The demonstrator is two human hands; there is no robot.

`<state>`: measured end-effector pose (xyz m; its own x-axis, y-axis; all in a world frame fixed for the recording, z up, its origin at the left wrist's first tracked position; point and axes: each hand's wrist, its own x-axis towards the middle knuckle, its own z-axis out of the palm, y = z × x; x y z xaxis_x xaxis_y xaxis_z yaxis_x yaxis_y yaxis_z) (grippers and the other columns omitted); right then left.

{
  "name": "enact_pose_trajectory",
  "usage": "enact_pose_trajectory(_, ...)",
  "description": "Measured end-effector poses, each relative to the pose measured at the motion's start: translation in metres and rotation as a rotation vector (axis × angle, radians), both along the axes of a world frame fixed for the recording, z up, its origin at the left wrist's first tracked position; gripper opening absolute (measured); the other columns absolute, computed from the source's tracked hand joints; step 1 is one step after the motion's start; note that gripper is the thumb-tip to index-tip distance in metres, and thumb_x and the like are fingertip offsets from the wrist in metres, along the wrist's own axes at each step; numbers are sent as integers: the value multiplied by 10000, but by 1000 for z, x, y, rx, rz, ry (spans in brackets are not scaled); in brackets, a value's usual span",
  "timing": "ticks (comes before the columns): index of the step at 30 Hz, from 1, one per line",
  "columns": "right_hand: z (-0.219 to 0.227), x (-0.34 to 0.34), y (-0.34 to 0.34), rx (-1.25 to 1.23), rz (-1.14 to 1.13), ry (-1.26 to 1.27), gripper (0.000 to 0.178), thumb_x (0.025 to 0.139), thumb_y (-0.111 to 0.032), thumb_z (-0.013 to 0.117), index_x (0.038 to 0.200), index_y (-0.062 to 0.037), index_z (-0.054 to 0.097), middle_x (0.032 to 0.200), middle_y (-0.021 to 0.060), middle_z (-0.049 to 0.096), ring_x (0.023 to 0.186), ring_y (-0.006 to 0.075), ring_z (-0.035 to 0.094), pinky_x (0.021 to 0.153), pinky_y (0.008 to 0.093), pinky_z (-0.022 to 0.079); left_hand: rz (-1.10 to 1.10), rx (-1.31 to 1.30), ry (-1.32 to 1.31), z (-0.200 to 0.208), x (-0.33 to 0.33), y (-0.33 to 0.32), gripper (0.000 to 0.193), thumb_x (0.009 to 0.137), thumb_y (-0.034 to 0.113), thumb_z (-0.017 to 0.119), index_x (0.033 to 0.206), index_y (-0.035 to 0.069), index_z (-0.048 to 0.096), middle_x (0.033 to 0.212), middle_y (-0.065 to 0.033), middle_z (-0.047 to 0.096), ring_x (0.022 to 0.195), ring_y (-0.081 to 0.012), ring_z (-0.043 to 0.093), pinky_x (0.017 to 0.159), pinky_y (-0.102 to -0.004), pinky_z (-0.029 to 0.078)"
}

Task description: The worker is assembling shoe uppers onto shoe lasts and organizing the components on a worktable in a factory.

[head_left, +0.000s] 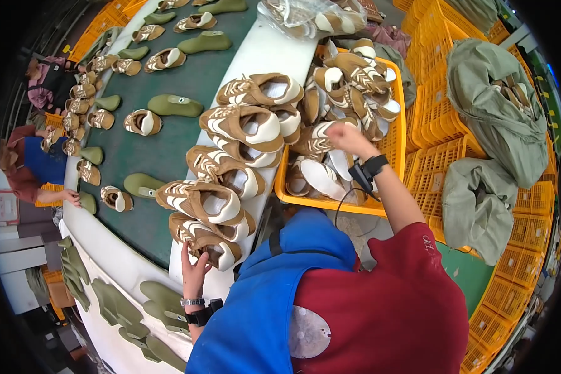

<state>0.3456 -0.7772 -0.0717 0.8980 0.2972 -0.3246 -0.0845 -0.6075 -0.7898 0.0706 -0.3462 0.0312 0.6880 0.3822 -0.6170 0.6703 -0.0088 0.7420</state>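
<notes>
My left hand (195,272) is at the near end of a row of shoes on the white table edge. Its fingers are apart and touch the side of the nearest brown-and-white sneaker (193,232). The row holds several such sneakers, paired and partly stacked, their openings toward me. To the right, my right hand (350,139) reaches into a yellow crate (401,124) heaped with similar sneakers. Its fingers are curled closed at the end of a laced brown sneaker (311,139); the fingertips are partly hidden.
A green conveyor belt (168,142) carries scattered sneakers and green shoe lasts (174,106). More lasts (115,305) lie on the white surface at lower left. A co-worker (25,159) stands across the belt. Stacked yellow crates (439,165) and grey-green cloths (495,106) line the right.
</notes>
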Motion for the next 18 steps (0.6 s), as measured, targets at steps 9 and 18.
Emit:
enact_pose_trajectory(9,-151,-56,39,-348,301,-134,550,676,-26,536,1217,-110,486,1223,195,505,977,381,566,850,421,447,-175,277,-113,-29,-22,15,637,823,78,622,1368,74,291,1348,-104,370,1112,-244,485,871,-319,454)
enact_pose_trajectory(18,-147,-77,58,-464,288,1,830,619,-326,744,1337,-190,351,1302,158,462,1191,389,418,941,492,391,-69,489,-292,20,-2,-15,451,848,54,565,1279,60,432,1369,-99,379,1228,-243,404,979,-379,359)
